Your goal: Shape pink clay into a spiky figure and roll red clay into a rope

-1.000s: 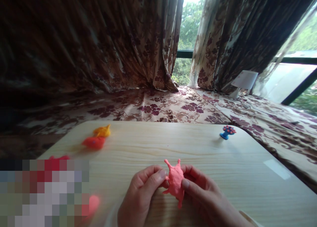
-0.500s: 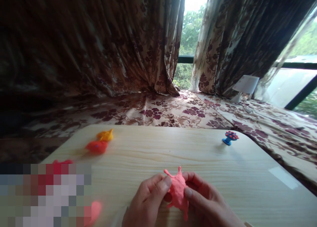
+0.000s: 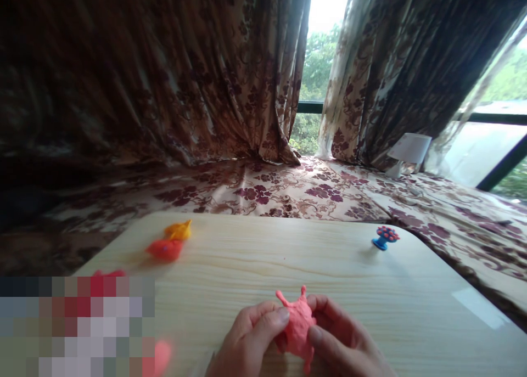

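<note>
A lump of pink modelling clay (image 3: 300, 327) is held above the near middle of the table. It has a flattened round body, with two thin knob-ended stalks at the top and smaller stubs at the lower edge. My left hand (image 3: 252, 336) pinches its left side, thumb on top. On the right side, my right hand (image 3: 341, 336) grips it between thumb and fingers. The undersides of the fingers and the back of the clay are hidden.
The pale wooden table (image 3: 247, 262) bears yellow clay (image 3: 179, 230) and orange-red clay (image 3: 165, 249) at the far left. A blue mushroom-like figure with red dots (image 3: 386, 237) stands far right. Pink clay (image 3: 162, 356) lies near left beside a blurred-out area. Behind are a lamp (image 3: 409, 149) and curtains.
The whole view has shifted slightly, so everything sits a little lower and further right. Both hands keep their hold on the pink clay, which looks nearly the same.
</note>
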The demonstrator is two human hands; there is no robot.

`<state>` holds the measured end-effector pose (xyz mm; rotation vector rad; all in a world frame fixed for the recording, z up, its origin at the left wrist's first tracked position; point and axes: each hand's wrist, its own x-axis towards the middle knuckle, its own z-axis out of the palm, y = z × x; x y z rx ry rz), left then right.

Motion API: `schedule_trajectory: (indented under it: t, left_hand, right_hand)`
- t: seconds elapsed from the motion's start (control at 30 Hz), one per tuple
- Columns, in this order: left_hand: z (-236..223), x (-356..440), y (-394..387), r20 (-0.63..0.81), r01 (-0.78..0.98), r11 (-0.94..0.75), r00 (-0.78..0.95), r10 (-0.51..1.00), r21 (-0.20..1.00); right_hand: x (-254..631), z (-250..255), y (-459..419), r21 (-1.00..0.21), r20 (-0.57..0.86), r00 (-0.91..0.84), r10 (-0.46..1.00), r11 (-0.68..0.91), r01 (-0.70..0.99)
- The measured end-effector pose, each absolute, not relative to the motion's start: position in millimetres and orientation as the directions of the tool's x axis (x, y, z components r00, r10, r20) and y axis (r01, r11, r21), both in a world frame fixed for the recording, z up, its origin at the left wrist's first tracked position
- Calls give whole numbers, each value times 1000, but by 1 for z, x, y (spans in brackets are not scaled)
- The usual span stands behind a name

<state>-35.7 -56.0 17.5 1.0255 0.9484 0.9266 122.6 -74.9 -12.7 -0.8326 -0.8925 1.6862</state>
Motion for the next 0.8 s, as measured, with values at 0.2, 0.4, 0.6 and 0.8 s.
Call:
schedule_trajectory:
  t: [0.2, 0.4, 0.6, 0.8]
  left_hand:
    - [16, -33, -63, -222, -229, 297, 303, 927, 927]
    - [20, -33, -61, -233, -166, 299, 330, 915, 940]
    - [27, -36, -58, -111, -60, 134, 297, 948, 989]
    - [17, -36, -54, -124, -99, 155, 262, 957, 983]
  right_hand:
    - [123, -12, -75, -871, -118, -254, 960, -222, -438]
    - [124, -12, -74, -866, -104, -277, 955, -224, -447]
    - [123, -6, -74, -799, -137, -338, 931, -306, -517]
    - [124, -3, -75, -781, -168, -331, 929, -330, -530]
